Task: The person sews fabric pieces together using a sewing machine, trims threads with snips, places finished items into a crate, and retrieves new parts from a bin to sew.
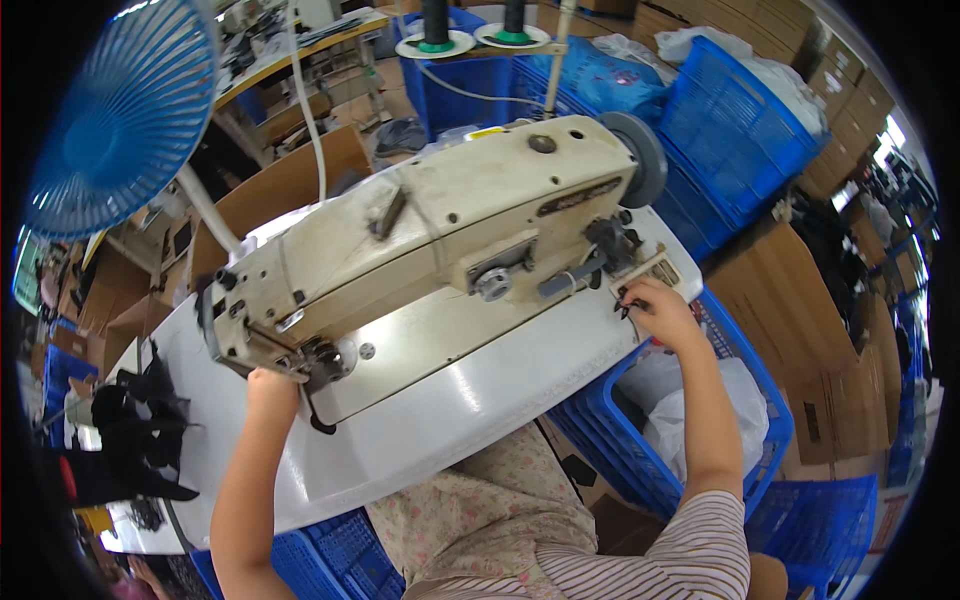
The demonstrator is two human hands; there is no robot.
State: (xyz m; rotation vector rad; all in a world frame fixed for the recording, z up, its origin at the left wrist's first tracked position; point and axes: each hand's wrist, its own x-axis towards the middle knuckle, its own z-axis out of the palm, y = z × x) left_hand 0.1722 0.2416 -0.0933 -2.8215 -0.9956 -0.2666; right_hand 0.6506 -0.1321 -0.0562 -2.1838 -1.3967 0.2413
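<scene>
A cream industrial sewing machine (430, 230) stands across the white table (450, 370). My left hand (271, 391) is at the needle end of the machine, beside the presser foot (322, 362). Its fingers are curled closed, and whatever they hold is hidden. Over at the table's right end, my right hand (657, 310) pinches a small dark object (630, 304), too small to name. That hand is next to a small shallow tray (660, 272) by the machine's base. Black fabric pieces (140, 430) lie in a heap at the table's left edge.
A blue fan (115, 125) stands at the far left. Black thread cones (435, 30) rise behind the machine. At the right, a blue crate (775, 440) holds white plastic bags (690, 410), near an open cardboard box (790, 310). Stacked blue crates (735, 130) stand at the back right.
</scene>
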